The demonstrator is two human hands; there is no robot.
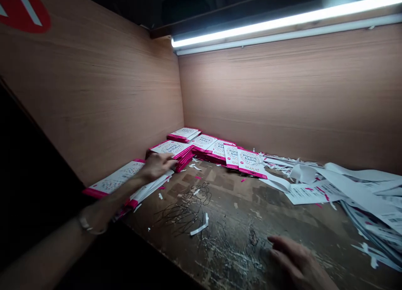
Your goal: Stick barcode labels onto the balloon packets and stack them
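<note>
My left hand (157, 168) reaches to a stack of flat white-and-pink printed packets (173, 147) near the left wall. Its fingers curl over the near edge of this stack, and the thumb side is partly hidden. Under and beside my left forearm lie more such packets (117, 177). Low on the right, my right hand (293, 256) hovers over or rests on the worn wooden tabletop (232, 223), fingers loosely stretched and holding nothing. Nearest to it are bare wood and, further right, paper scraps (372, 254).
More packet stacks (202, 142) line the back corner, and two overlapping packets (249, 162) lie to their right. A tangle of white paper strips and printed sheets (333, 189) covers the right side. Black threads (182, 212) are scattered mid-table. Wooden panels (282, 97) and a tube light (282, 22) enclose the bench.
</note>
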